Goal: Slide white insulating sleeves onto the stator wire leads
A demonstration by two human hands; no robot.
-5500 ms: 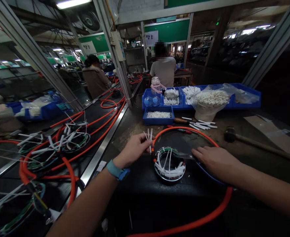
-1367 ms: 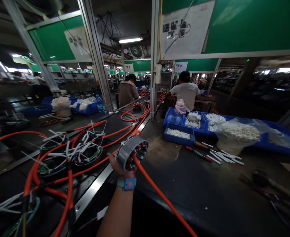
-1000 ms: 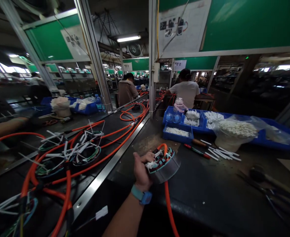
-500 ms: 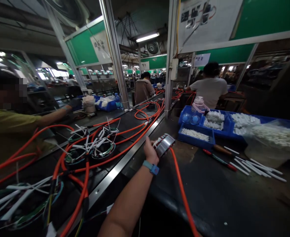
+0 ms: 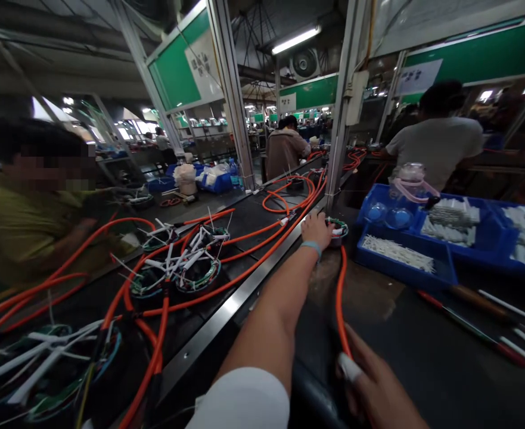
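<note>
My left hand [image 5: 316, 231] reaches far forward beside the metal rail and grips the near edge of a ring-shaped stator [image 5: 336, 230], which lies low on the dark bench with green wiring facing up. From the stator an orange cable [image 5: 341, 286] runs back toward me. My right hand [image 5: 373, 378], at the lower right, has its fingers wrapped round that cable; a white covering shows on one finger. More wired rings [image 5: 197, 271] with white sleeves and orange cables lie on the belt left of the rail.
Blue bins [image 5: 405, 256] of white tubes and a clear jar stand at right, with screwdrivers [image 5: 472, 328] and loose white tubes before them. A metal post [image 5: 340, 119] rises beyond my left hand. A person in yellow [image 5: 16, 232] sits across the belt.
My left hand has moved forward with the stator, which now lies flatter and lower near the post. My right hand has come into view on the cable. The view has turned left.
</note>
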